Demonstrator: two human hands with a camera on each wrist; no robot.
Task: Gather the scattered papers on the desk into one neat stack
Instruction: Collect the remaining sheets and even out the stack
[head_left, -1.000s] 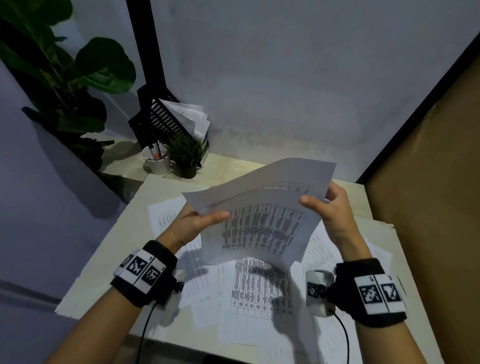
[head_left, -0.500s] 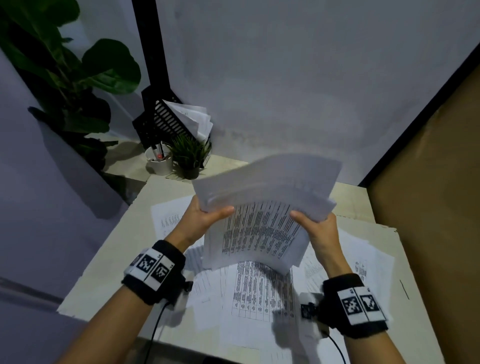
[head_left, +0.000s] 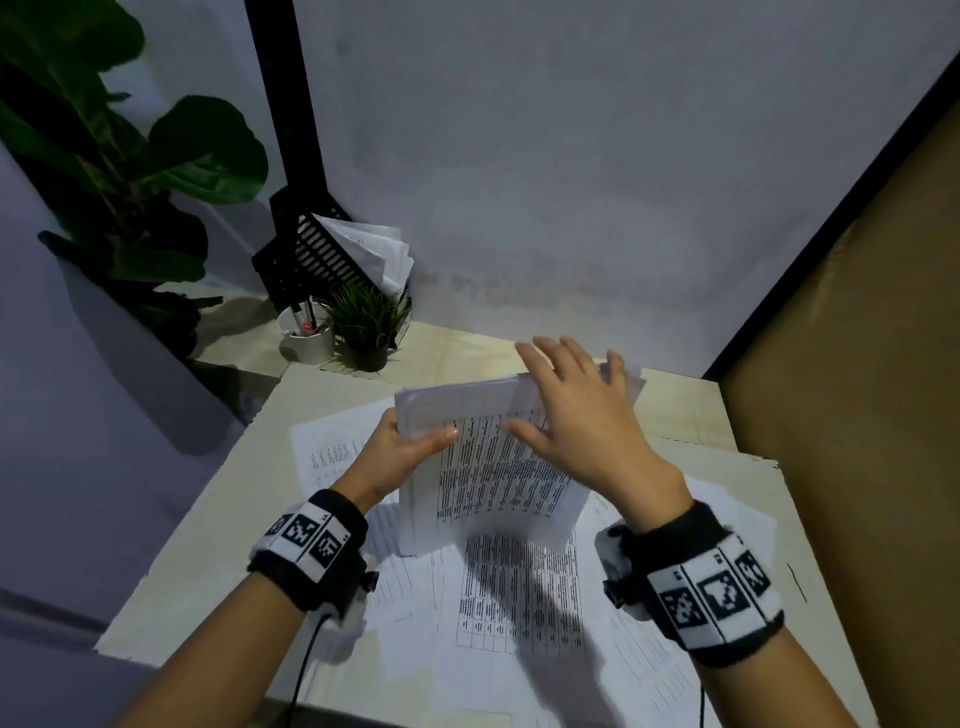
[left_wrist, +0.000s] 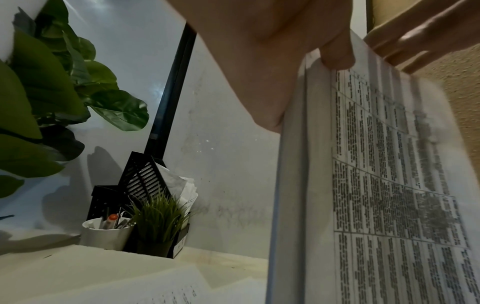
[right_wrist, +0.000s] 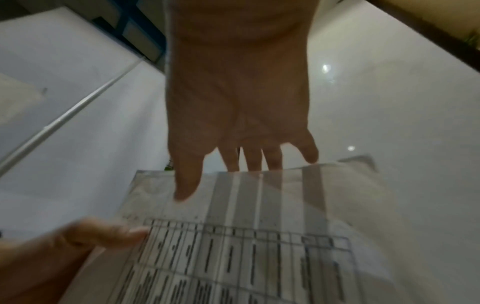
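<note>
Sheaf of papers held upright above the table centre, lower edge hanging free over the loose sheets lying flat toward the near edge. Left hand pinches the sheaf's upper left corner, thumb on the printed face. Right hand flat, fingers spread and straight, laid over the top edge. Judgement: paper is light, limp and slippery sheet on sheet; the sheaf sags where unsupported. Best gripped at both side edges, then tapped on the table to square it.
</note>
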